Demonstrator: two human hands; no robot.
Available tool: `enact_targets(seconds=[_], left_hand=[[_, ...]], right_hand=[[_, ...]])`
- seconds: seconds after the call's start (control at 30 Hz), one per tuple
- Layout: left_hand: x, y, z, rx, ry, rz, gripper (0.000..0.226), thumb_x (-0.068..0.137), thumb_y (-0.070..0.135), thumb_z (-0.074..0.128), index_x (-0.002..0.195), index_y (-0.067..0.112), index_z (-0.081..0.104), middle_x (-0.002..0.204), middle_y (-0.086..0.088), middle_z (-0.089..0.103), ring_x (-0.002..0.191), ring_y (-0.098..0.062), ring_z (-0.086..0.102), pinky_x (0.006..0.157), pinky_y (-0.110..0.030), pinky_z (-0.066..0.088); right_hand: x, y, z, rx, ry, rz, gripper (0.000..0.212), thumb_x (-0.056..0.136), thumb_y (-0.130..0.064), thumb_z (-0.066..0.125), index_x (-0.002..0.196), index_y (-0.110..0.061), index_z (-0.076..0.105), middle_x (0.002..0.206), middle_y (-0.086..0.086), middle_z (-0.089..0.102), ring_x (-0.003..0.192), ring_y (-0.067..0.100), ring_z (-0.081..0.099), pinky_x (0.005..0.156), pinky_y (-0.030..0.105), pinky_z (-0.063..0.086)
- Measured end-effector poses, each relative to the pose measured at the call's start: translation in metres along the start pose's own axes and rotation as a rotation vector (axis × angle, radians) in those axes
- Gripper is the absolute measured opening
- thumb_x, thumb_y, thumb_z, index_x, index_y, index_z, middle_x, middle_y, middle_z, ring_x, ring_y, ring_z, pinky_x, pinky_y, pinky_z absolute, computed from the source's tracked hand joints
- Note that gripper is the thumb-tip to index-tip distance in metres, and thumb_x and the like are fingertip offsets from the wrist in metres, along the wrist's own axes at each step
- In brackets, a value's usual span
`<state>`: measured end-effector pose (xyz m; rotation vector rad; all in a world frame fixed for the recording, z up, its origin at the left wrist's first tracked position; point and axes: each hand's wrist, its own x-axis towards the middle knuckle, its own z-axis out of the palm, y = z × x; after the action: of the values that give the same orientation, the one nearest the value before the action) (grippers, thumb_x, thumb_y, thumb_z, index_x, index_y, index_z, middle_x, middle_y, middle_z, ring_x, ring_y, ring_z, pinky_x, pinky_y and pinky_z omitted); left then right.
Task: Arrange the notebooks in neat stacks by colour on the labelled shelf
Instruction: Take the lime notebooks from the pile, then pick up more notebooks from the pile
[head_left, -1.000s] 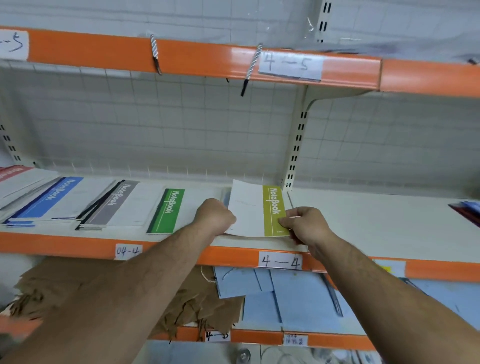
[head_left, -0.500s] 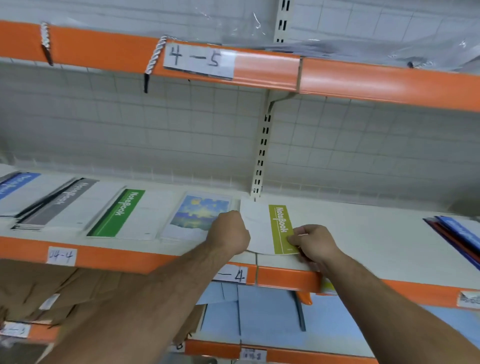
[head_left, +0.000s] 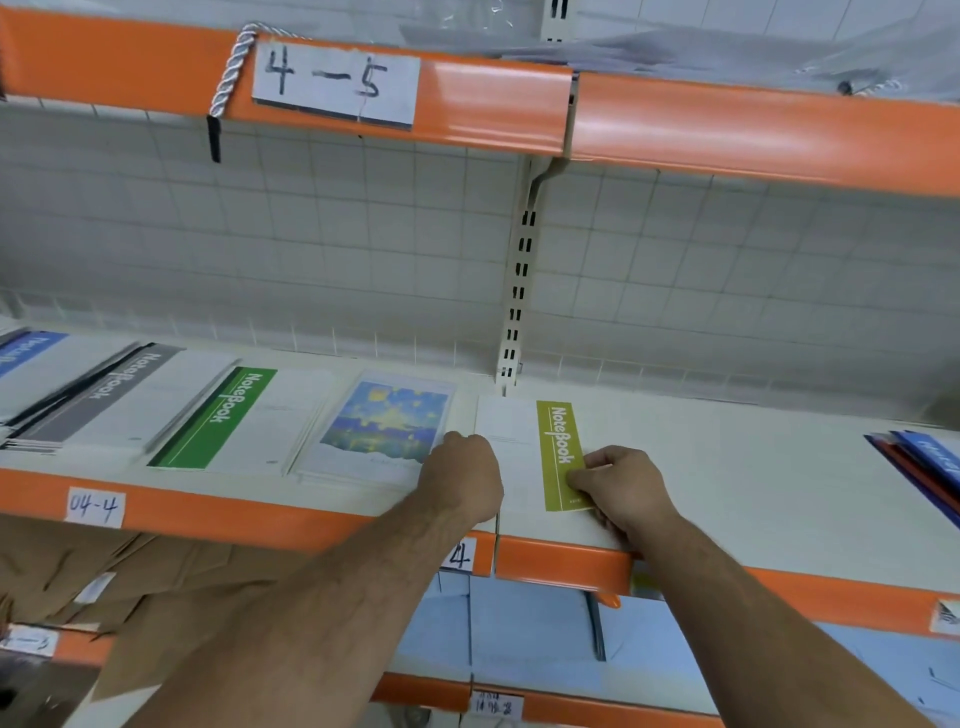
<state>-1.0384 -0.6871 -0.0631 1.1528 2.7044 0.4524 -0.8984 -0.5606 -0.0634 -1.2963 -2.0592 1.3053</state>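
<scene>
Orange-edged shelf (head_left: 208, 512), labelled 04-4. Laid flat side by side, left to right: blue stack (head_left: 26, 353), grey stack (head_left: 104, 395), green notebook (head_left: 218, 415), painted-cover notebook (head_left: 384, 421). Lime notebook (head_left: 540, 457) lies flat next, near shelf front. Left hand (head_left: 462, 478) fingers curled over its left edge; right hand (head_left: 623, 488) fingers pinching lime strip's lower corner. Best squared to shelf front, gap kept from painted cover. Mixed pile (head_left: 924, 457) seen far right, apparently unsorted.

At twelve o'clock runs an upper orange shelf edge (head_left: 493, 111) bearing a handwritten paper label (head_left: 335, 85) reading 4-5, with a white twisted cord (head_left: 231, 73) looped over it at eleven. A white grid back panel (head_left: 311, 234) and a slotted upright (head_left: 519, 291) fill the centre. Brown paper bags (head_left: 104, 577) lie at eight o'clock, pale blue sheets (head_left: 530, 629) at six.
</scene>
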Motion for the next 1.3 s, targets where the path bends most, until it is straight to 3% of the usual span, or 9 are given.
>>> enact_targets(seconds=[0.2,0.37,0.5,0.57,0.67,0.83,1.0,1.13,1.3], left_hand=[[0.003,0.001,0.001,0.007,-0.044,-0.020,0.022,0.092,0.010,0.056,0.114,0.004,0.059,0.124,-0.016,0.053,0.116,-0.025,0.054,0.086,-0.031,0.047],[0.006,0.002,0.000,0.010,-0.050,-0.021,0.024,0.094,0.012,0.055,0.116,0.004,0.058,0.126,-0.016,0.052,0.116,-0.025,0.054,0.082,-0.029,0.045],[0.008,0.001,0.000,0.059,-0.099,0.038,0.046,0.093,0.009,0.050,0.138,0.008,0.047,0.137,-0.013,0.049,0.124,-0.025,0.049,0.090,-0.030,0.045],[0.005,0.002,-0.003,0.126,-0.133,0.068,0.042,0.091,0.005,0.050,0.133,0.007,0.052,0.134,-0.013,0.050,0.124,-0.024,0.048,0.097,-0.031,0.047],[-0.001,0.004,-0.009,0.223,-0.171,0.138,0.032,0.091,0.003,0.048,0.121,0.002,0.057,0.128,-0.015,0.053,0.119,-0.025,0.050,0.094,-0.032,0.049],[-0.013,0.001,-0.020,0.227,-0.170,0.188,0.029,0.091,0.005,0.050,0.118,0.002,0.059,0.126,-0.018,0.054,0.115,-0.027,0.055,0.089,-0.031,0.050],[-0.021,-0.007,-0.035,0.169,-0.023,0.302,0.028,0.095,0.021,0.052,0.120,0.008,0.058,0.124,-0.015,0.048,0.115,-0.031,0.054,0.085,-0.034,0.045],[-0.029,0.001,-0.045,0.141,0.017,0.421,0.041,0.101,0.039,0.045,0.132,0.014,0.054,0.135,-0.011,0.045,0.125,-0.030,0.043,0.099,-0.041,0.040],[-0.048,0.027,-0.030,0.131,-0.041,0.653,0.058,0.099,0.054,0.039,0.147,0.023,0.041,0.153,-0.007,0.037,0.140,-0.028,0.031,0.113,-0.044,0.027]], right_hand=[[0.007,0.004,0.000,-0.056,0.013,0.036,0.033,0.068,-0.016,0.079,0.094,-0.019,0.058,0.086,0.008,0.069,0.059,0.018,0.056,0.053,0.028,0.043],[0.007,0.003,-0.001,-0.032,-0.011,0.043,0.025,0.073,-0.009,0.077,0.094,-0.016,0.066,0.071,0.004,0.066,0.046,0.011,0.051,0.049,0.025,0.042],[0.002,0.001,-0.003,-0.012,-0.026,0.055,0.027,0.076,-0.004,0.077,0.097,-0.015,0.064,0.057,0.005,0.060,0.031,0.010,0.044,0.037,0.019,0.036],[-0.003,0.000,-0.004,-0.036,-0.027,0.062,0.028,0.076,-0.003,0.077,0.097,-0.014,0.063,0.057,0.005,0.059,0.032,0.010,0.044,0.036,0.020,0.037],[-0.011,-0.005,-0.003,-0.094,-0.034,0.083,0.027,0.075,0.000,0.075,0.096,-0.010,0.061,0.064,0.008,0.059,0.035,0.013,0.046,0.037,0.022,0.038],[-0.026,-0.017,0.002,-0.283,-0.026,0.089,0.039,0.073,-0.010,0.076,0.109,-0.012,0.061,0.093,0.008,0.066,0.072,0.021,0.062,0.060,0.026,0.047],[-0.056,-0.033,-0.008,-0.442,0.160,0.009,0.044,0.084,-0.028,0.071,0.124,-0.015,0.060,0.120,0.003,0.064,0.104,0.020,0.060,0.085,0.029,0.048],[-0.091,-0.033,-0.023,-0.447,0.252,0.005,0.044,0.088,-0.029,0.068,0.130,-0.015,0.062,0.125,0.002,0.065,0.110,0.021,0.061,0.092,0.028,0.047],[-0.141,-0.013,-0.039,-0.552,0.314,0.034,0.060,0.088,-0.043,0.067,0.141,-0.019,0.055,0.147,0.003,0.050,0.119,0.021,0.059,0.098,0.028,0.045]])
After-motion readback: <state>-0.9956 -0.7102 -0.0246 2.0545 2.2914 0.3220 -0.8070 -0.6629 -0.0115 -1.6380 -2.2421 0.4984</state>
